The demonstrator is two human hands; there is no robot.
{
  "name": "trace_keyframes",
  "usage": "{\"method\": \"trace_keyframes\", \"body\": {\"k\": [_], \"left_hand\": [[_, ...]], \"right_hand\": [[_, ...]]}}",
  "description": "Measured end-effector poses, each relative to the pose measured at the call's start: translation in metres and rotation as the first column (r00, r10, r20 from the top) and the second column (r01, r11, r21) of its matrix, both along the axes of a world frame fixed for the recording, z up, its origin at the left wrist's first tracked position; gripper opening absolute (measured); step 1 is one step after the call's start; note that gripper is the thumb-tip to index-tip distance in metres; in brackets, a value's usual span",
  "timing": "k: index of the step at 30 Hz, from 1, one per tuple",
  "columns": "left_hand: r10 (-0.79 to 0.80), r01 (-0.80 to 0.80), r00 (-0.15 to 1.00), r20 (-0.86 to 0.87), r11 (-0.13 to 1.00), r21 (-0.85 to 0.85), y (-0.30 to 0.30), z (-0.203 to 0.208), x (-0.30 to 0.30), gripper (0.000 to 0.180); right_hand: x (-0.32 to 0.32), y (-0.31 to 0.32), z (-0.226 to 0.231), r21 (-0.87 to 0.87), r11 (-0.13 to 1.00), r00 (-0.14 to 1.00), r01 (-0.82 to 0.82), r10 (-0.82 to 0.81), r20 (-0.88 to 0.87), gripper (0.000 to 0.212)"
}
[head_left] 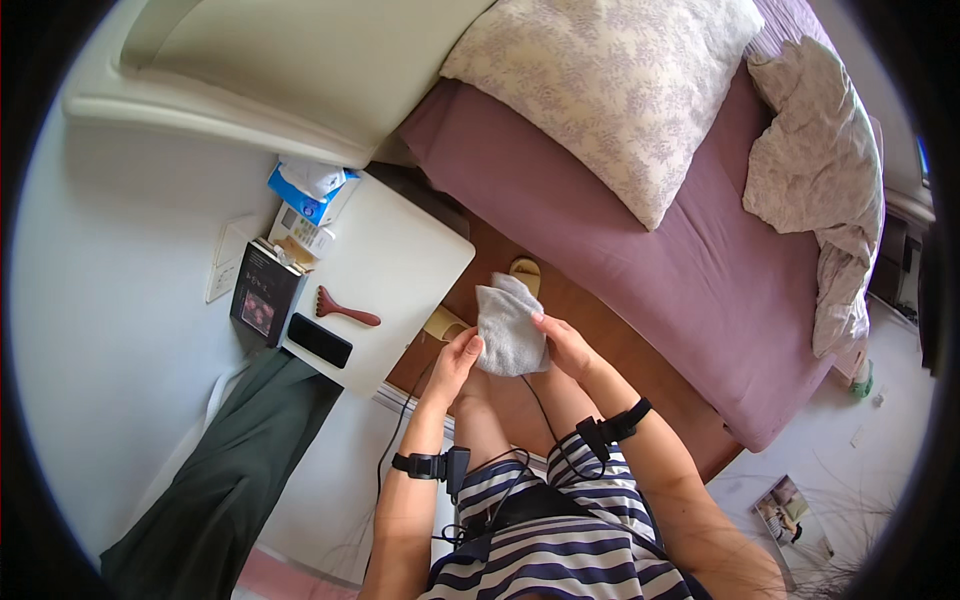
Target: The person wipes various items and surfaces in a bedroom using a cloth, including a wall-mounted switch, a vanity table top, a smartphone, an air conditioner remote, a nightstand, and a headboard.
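Observation:
A light grey, soft-looking folded cloth (508, 332) is held up in front of my knees, between both hands. My left hand (456, 364) pinches its left edge, thumb on top. On the opposite side, my right hand (564, 346) grips the right edge with the thumb pressed on the fabric. The fingers beneath the cloth are hidden. One corner of it stands up at the top, away from me.
Left of me a white bedside table (405, 265) bears a phone (319, 340), a reddish-brown handled tool (345, 308), a dark book (268, 290) and a tissue box (310, 192). A bed (570, 240) with a pillow (610, 90) lies ahead and right. Yellow slippers (525, 270) are on the floor.

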State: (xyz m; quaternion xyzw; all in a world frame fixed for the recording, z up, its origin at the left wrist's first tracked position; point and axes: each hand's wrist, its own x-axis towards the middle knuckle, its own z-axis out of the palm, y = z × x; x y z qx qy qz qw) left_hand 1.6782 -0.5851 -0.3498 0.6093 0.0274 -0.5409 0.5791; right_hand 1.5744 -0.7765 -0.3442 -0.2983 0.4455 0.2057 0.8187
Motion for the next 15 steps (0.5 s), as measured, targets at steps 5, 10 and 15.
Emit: {"method": "trace_keyframes", "body": {"k": [5, 10, 15], "left_hand": [[-0.089, 0.066, 0.975, 0.203, 0.991, 0.117, -0.027, 0.026, 0.006, 0.058], [-0.051, -0.014, 0.91, 0.411, 0.988, 0.156, -0.024, 0.021, 0.002, 0.042], [0.194, -0.208, 0.901, 0.388, 0.978, -0.006, -0.025, 0.054, 0.005, 0.02]], "right_hand": [[0.005, -0.013, 0.021, -0.065, 0.98, 0.982, -0.189, 0.19, 0.018, 0.062], [0.011, -0.015, 0.044, -0.32, 0.878, 0.827, -0.356, 0.455, 0.33, 0.048], [-0.005, -0.008, 0.05, -0.376, 0.919, 0.949, -0.117, 0.215, 0.232, 0.045]]}}
